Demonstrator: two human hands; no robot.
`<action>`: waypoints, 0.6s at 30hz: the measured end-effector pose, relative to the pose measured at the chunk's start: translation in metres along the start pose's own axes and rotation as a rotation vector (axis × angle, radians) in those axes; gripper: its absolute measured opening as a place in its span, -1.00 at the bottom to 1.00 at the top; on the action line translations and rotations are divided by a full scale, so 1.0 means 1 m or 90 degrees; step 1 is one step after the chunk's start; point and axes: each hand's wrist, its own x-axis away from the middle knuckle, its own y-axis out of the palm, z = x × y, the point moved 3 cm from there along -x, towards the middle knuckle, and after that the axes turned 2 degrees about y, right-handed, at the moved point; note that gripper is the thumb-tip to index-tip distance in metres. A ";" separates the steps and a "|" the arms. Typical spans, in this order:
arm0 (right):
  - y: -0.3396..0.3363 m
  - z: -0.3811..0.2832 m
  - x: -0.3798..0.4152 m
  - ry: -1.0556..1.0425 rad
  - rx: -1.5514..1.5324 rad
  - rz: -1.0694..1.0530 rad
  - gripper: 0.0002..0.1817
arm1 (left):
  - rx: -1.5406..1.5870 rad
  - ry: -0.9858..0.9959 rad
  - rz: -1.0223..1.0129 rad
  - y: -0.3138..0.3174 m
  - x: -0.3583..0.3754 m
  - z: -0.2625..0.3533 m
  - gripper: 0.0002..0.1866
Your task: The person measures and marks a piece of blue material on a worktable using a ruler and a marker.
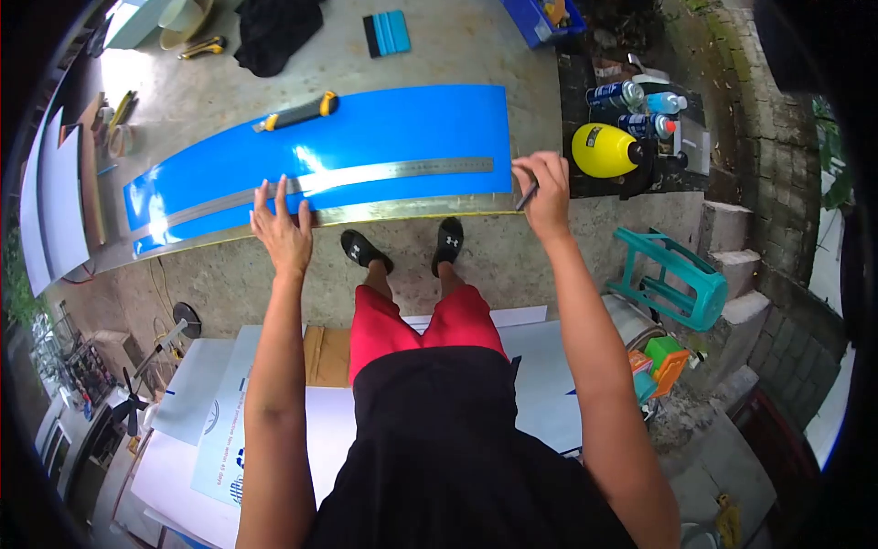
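A long blue sheet lies across a grey worktable. A long steel ruler rests along the sheet near its front edge. My left hand presses flat, fingers spread, on the ruler and the sheet's front edge. At the ruler's right end, near the sheet's right corner, my right hand is closed around a thin dark tool whose tip points down. A yellow-and-black utility knife lies on the sheet's far edge, untouched.
A blue squeegee, black cloth and second yellow knife lie at the table's back. A yellow spray bottle and spray cans stand right. A teal stool stands right of my feet. White boards lie on the floor.
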 end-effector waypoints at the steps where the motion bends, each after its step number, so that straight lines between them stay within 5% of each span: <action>1: 0.007 0.007 -0.007 -0.031 -0.010 -0.004 -0.82 | -0.005 -0.018 -0.001 0.008 0.000 0.002 -0.34; 18: 0.045 0.048 -0.020 -0.077 -0.046 -0.090 -0.75 | 0.012 -0.015 0.121 0.039 0.007 -0.003 -0.46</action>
